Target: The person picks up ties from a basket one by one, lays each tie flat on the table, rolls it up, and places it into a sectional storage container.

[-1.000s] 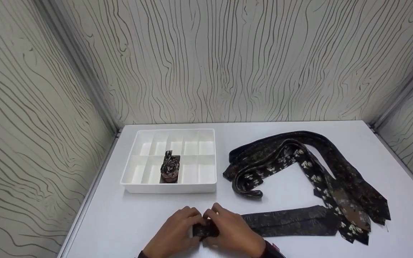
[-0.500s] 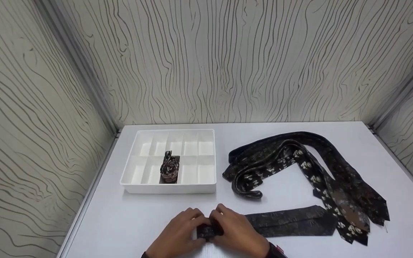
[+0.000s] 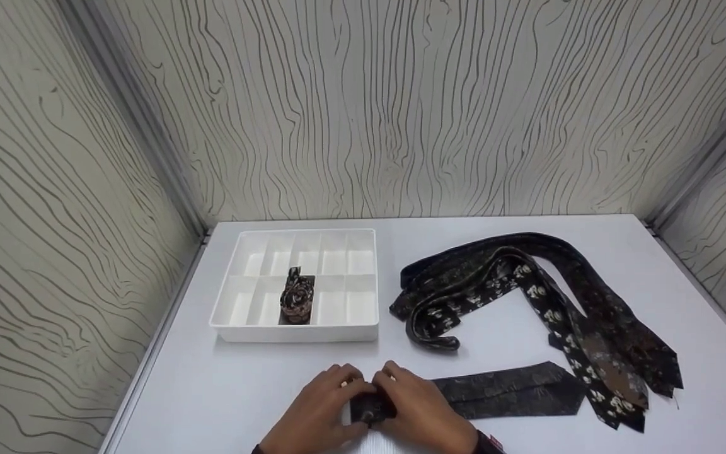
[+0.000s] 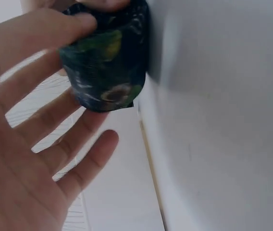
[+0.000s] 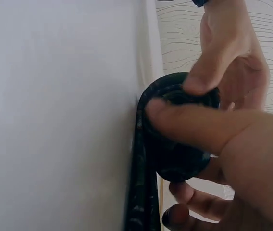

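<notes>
Dark patterned necktie (image 3: pixel 508 393), partly coiled, lies well forward of the back edge of the counter (image 3: pixel 212 391). My left grip (image 3: pixel 320 408) and right grip (image 3: pixel 423 413) pinch its roll (image 3: pixel 366 410); uneven thumb pressure could push the spiral askew.

Head view: above the near side of the table (image 3: pixel 495 328), facing down toward its far edge. Wrist views: close, low over the table, both facing the shared rolled tie (image 4: pixel 103 72).
</notes>
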### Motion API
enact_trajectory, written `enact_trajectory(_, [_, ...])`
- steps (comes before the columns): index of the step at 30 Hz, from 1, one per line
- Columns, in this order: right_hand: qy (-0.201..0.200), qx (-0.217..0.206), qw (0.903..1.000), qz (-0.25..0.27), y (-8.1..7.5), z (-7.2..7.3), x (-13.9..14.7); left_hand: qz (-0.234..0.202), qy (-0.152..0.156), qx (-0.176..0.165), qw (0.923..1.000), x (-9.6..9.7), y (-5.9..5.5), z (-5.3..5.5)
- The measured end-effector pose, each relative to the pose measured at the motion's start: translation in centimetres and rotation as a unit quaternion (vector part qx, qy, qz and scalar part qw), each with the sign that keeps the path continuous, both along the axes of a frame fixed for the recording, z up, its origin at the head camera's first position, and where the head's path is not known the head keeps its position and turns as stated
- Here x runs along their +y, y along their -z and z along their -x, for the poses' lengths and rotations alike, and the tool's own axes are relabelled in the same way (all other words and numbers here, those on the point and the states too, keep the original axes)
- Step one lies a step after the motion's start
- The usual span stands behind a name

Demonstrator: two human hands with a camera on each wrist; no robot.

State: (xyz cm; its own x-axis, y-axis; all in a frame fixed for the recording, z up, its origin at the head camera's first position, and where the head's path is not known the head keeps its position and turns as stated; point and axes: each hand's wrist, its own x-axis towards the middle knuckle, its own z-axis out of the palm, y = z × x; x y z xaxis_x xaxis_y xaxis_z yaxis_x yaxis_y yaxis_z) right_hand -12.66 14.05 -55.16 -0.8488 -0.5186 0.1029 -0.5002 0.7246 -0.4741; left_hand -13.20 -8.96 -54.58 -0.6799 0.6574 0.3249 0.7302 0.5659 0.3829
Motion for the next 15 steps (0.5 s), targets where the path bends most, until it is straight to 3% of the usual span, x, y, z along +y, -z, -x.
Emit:
enact_trajectory(13, [-0.009,-0.029,0.9994,0.017,-0.03,0.20,0.88,0.020,-0.002,0.037,0.9991,0.46,0.08,0.00])
enact_trajectory(15, [-0.010,-0.018,0.9997,0.013,-0.06,0.11,0.89,0.020,-0.002,0.046,0.9987,0.55,0.19,-0.03])
